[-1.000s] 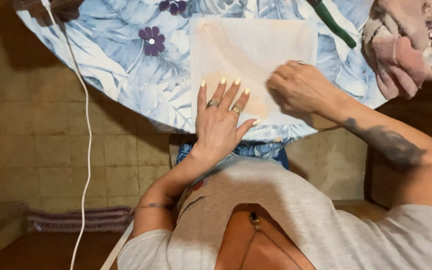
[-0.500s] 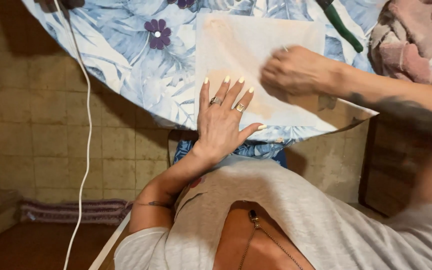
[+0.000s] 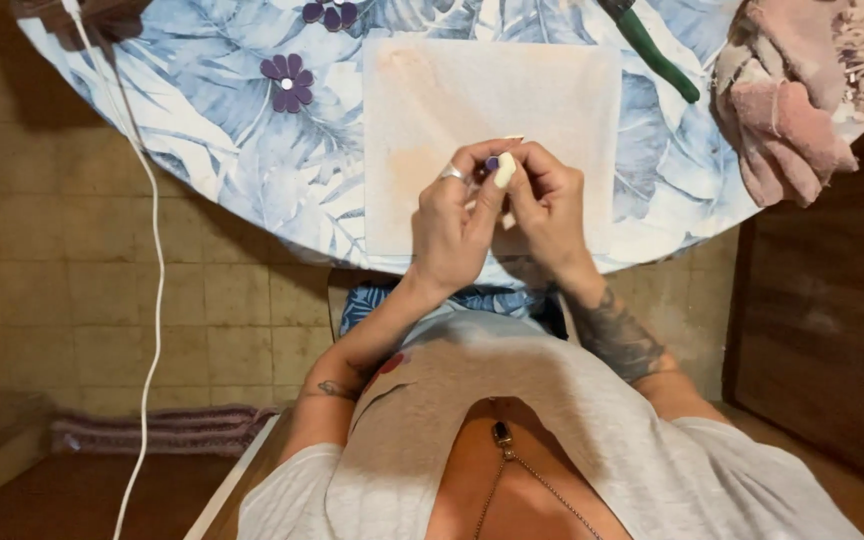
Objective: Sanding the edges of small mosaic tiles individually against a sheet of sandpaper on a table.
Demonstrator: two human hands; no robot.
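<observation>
My left hand [image 3: 452, 225] and my right hand [image 3: 554, 208] meet over the near part of a white sheet of paper [image 3: 492, 90] with pale orange stains. Between their fingertips they pinch a small purple piece [image 3: 492, 163]; most of it is hidden by the fingers. The left hand wears rings. The sheet lies flat on a round table with a blue leaf-print cloth [image 3: 212, 130].
A purple flower shape [image 3: 289, 82] lies on the cloth left of the sheet, and another purple flower shape [image 3: 330, 12] at the top edge. A green-handled tool [image 3: 654, 52] and a pink cloth [image 3: 787, 110] sit at the right. A white cable [image 3: 147, 260] hangs down the left.
My left hand has lifted off the sheet and my right hand has come back from the sheet's right side. Both now meet at the middle, pinching a small purple piece.
</observation>
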